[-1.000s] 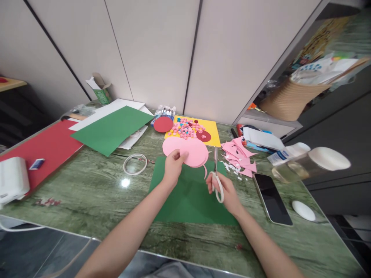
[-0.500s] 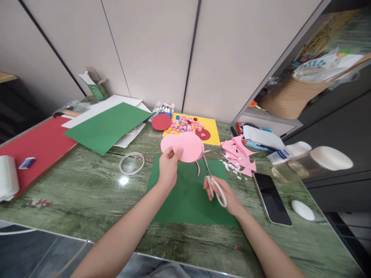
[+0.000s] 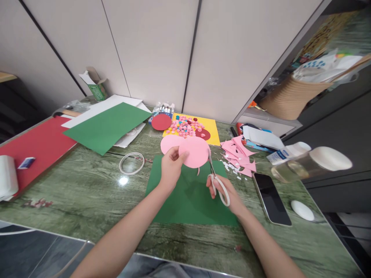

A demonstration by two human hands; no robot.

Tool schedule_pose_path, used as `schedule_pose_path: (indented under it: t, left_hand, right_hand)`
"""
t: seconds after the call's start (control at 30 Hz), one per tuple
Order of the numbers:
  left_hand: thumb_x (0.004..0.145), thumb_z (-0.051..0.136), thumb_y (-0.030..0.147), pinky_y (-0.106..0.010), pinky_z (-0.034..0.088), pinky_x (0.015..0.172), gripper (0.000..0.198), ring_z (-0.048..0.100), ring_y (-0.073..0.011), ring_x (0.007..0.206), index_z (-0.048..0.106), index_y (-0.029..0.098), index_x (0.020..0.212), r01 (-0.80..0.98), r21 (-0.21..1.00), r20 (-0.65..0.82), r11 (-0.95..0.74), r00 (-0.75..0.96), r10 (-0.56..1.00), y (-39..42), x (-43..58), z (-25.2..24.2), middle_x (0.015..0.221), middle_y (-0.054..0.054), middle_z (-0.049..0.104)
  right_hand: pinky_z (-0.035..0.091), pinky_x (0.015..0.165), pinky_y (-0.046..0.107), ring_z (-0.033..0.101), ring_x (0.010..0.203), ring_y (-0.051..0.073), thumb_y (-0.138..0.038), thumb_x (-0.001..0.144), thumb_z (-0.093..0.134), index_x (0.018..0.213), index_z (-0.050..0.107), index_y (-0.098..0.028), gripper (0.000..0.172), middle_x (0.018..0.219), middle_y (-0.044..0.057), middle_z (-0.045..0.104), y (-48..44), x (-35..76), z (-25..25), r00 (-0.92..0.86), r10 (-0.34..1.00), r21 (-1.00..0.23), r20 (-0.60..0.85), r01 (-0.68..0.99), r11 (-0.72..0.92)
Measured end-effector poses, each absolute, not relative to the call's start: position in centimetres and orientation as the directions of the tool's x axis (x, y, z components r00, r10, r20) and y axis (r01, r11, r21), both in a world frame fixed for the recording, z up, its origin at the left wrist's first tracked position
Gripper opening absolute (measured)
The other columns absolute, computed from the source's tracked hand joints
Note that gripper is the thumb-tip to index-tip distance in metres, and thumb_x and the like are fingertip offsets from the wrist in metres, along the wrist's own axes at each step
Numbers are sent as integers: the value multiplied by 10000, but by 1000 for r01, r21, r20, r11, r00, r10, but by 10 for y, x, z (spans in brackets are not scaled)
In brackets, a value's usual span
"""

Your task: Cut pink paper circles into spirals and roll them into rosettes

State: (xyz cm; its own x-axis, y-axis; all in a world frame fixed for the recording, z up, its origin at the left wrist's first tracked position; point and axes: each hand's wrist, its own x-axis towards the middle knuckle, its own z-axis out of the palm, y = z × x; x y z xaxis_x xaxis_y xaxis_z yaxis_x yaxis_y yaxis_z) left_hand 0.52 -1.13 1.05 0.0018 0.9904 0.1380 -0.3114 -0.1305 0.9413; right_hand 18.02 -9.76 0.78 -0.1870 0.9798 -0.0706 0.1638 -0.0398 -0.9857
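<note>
My left hand (image 3: 171,166) pinches a pink paper circle (image 3: 195,153) between thumb and fingers, above the green sheet (image 3: 185,197). My right hand (image 3: 227,193) grips white-handled scissors (image 3: 212,167), whose blades meet the circle's right edge. How far the blades are parted I cannot tell. Partly hidden behind the held circle and my left hand is another pink circle (image 3: 169,143). A thin curved pink strip (image 3: 198,171) shows just below the held circle.
Pink paper scraps (image 3: 239,156) lie to the right, near a phone (image 3: 272,199) and a lidded clear container (image 3: 292,170). Small colored pieces (image 3: 185,125) cover part of a yellow sheet (image 3: 213,129). A roll of tape (image 3: 131,163) lies left of the green sheet.
The held pink circle has shifted right and slightly toward me with my left hand, showing more of the other circle. My right hand and the scissors have moved slightly right.
</note>
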Motion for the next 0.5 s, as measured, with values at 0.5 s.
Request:
schedule_pose_path:
  t: [0.5]
  left_hand:
    - [693,623,244,-261,460,730,227,589,-150,808,618,130,889,-286,949,141,-130,19,990,-10,3,11,872,-57,658]
  right_hand:
    - [330,513,246,438,495,104,-460,881,395,761,493,-170,328,565,-30,451,-95,183,3,-172,981,-977,-86,209,-49]
